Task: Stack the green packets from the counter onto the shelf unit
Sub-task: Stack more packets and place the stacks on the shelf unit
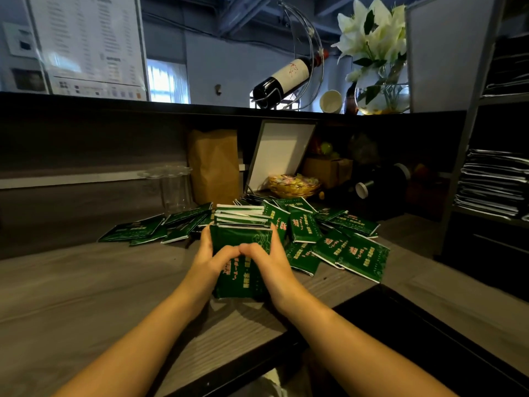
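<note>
Here, gathering in progress: the left hand and right hand clasp an upright bundle of green packets from either side, thumbs meeting on its near face, on the counter. Loose packets lie scattered left, far and right. The shelf unit, far right, shows no green; most work apparently remains.

Front of packet stack is partly covered by left hand and right hand; fingers behind it are not seen. Packet print is blurred and unreadable. Shelf unit is cut off by right edge, forearms by bottom edge.
</note>
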Demonstrator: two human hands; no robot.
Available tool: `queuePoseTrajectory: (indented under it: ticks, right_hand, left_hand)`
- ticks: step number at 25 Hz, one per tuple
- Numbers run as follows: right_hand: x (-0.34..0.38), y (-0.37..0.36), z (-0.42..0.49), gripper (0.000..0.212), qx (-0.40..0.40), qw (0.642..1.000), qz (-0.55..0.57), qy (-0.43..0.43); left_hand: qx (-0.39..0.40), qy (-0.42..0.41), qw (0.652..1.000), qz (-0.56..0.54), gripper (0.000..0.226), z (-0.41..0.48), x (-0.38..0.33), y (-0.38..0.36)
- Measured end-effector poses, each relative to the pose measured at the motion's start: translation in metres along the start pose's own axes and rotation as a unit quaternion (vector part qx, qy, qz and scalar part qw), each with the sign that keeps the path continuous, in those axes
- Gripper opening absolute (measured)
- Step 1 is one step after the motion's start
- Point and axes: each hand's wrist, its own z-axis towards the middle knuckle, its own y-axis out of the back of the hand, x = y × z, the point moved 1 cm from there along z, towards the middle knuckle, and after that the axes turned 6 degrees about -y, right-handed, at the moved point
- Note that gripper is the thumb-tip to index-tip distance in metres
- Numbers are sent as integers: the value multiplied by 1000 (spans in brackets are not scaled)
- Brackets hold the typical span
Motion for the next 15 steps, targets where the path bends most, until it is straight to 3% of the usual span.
queuePoseTrajectory:
  ticks: [5, 8, 15]
  right_hand:
    - [-2, 3, 1, 69, 6, 999, 32, 25]
    - [-5, 0, 2, 72, -8, 999, 40, 30]
    - [-8, 0, 9, 64, -49, 998, 26, 9]
  left_hand:
    - [8, 4, 1000, -13, 82, 0, 6, -3]
    - [9, -4, 1000, -18, 84, -2, 8, -4]
    - [-8, 36, 999, 3, 41, 0, 8, -10]
